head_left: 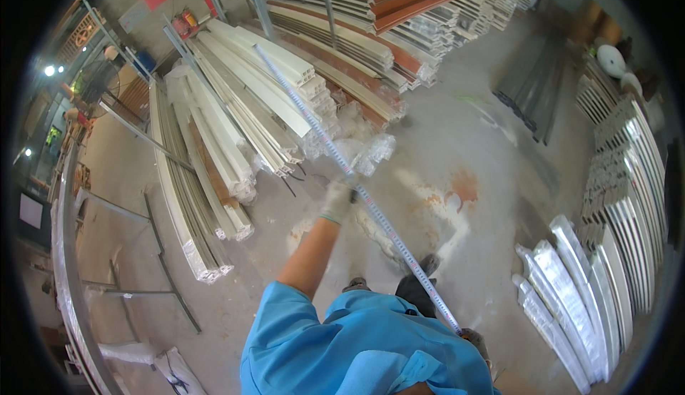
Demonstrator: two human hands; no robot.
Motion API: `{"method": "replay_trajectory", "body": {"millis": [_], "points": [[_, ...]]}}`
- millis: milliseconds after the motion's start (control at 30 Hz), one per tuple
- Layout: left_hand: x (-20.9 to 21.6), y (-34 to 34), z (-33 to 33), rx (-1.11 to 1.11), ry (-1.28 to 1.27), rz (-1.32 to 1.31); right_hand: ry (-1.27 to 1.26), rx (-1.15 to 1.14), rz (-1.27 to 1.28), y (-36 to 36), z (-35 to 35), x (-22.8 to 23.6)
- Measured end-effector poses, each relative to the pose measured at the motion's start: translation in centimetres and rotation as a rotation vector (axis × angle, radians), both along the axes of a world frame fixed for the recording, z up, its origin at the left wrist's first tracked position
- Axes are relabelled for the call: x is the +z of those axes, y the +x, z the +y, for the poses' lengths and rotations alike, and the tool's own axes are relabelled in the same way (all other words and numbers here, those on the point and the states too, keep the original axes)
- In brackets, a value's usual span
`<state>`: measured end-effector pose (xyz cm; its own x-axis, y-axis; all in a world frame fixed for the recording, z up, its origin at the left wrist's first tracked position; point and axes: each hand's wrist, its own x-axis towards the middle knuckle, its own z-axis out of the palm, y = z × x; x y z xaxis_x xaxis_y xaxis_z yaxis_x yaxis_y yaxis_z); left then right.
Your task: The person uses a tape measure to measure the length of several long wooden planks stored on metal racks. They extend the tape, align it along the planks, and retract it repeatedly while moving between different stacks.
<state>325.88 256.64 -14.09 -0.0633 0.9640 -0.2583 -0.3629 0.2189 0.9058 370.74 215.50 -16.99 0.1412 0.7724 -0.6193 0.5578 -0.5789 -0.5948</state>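
Observation:
A long white tape measure (pixel 399 244) is drawn out diagonally, from the stacked profiles at the upper left down to the right side of my blue shirt. My left hand (pixel 338 201), in a pale work glove, is closed around its blade about midway, with a small dark patch at the fingers. The blade's far end lies over the white profiles (pixel 265 74). At its near end a small dark brownish shape, probably my right hand (pixel 474 339), shows beside the shirt; its fingers are hidden, and I cannot make out the tape's case.
Bundles of long white profiles (pixel 203 266) lie on the left, with brown ones (pixel 428 2) farther back among metal posts. Plastic-wrapped profiles (pixel 556 302) are stacked at the right. Dark bars (pixel 531 84) lie at the far right. A metal frame (pixel 153 216) stands on the left.

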Motion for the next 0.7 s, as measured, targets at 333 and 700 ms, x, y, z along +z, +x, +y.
{"method": "replay_trajectory", "body": {"millis": [333, 700], "points": [[-3.4, 25.7, 7.9, -0.279, -0.377, -0.102, 0.06, 0.023, 0.159, 15.1, 25.6, -2.6], [-5.2, 32.2, 28.4, -0.098, -0.273, -0.214, -0.079, 0.174, 0.05, 21.7, 50.2, 3.0]]}}
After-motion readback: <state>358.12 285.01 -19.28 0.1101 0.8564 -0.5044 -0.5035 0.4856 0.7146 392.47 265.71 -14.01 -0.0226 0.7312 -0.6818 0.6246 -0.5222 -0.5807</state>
